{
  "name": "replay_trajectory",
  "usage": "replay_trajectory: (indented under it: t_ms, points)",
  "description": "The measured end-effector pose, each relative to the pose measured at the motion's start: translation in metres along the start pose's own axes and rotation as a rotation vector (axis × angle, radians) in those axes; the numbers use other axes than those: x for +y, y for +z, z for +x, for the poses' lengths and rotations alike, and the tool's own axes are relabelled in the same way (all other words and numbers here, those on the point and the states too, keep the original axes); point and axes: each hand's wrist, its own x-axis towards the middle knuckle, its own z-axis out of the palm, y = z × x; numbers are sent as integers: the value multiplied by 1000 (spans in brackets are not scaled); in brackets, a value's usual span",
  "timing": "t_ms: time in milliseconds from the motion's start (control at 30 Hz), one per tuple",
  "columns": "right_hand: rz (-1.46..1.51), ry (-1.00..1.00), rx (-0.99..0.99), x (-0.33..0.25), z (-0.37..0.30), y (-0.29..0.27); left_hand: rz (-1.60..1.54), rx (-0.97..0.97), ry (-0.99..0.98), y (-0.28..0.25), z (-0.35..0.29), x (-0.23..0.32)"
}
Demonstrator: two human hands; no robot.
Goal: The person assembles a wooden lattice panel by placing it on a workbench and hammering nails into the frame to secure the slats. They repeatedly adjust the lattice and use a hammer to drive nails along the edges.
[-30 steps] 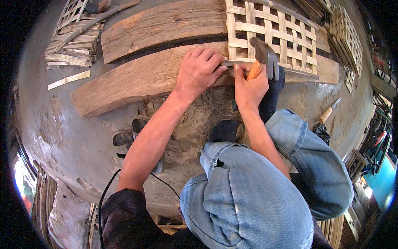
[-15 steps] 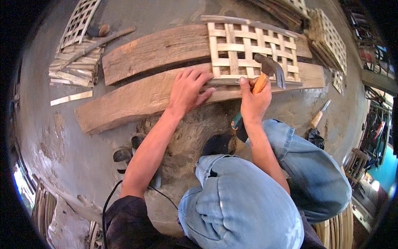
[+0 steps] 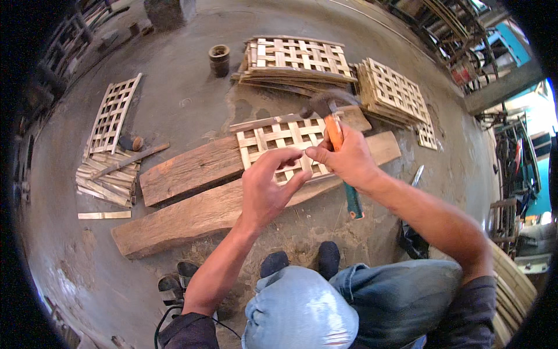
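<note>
1. Two bare hands meet above a woven bamboo lattice panel (image 3: 283,143) in the head view; the panel lies flat across two rough wooden planks (image 3: 192,192) on the concrete floor (image 3: 186,99).
2. The right hand (image 3: 346,160) is closed around the orange shaft of a hammer (image 3: 331,128), its dark head raised above the panel's far edge and its green handle end hanging below the fist.
3. The left hand (image 3: 264,186) hovers half-open, fingers curled toward the right hand's thumb; whether it pinches anything is too small to tell.
4. Stacks of finished lattice panels (image 3: 296,58) sit at the floor's far side, and another stack (image 3: 395,90) lies toward the right.
5. A single lattice (image 3: 113,113) and loose bamboo strips (image 3: 104,180) lie at the left edge.
</note>
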Motion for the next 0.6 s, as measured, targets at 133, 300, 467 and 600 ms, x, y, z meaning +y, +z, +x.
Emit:
replay_trajectory:
  t_ms: [133, 300, 467, 600]
  points:
    - [-96, -202, 162, -14, -3, -30, -192, -13, -128, 29, 38, 30]
    - [250, -193, 172, -25, -2, -55, -104, -107, -113, 43, 71, 62]
    - [495, -151, 86, -18, 12, -58, 322, -300, 166, 16, 108, 73]
    - [527, -83, -32, 38, 12, -73, 1052, -752, 283, -72, 126, 127]
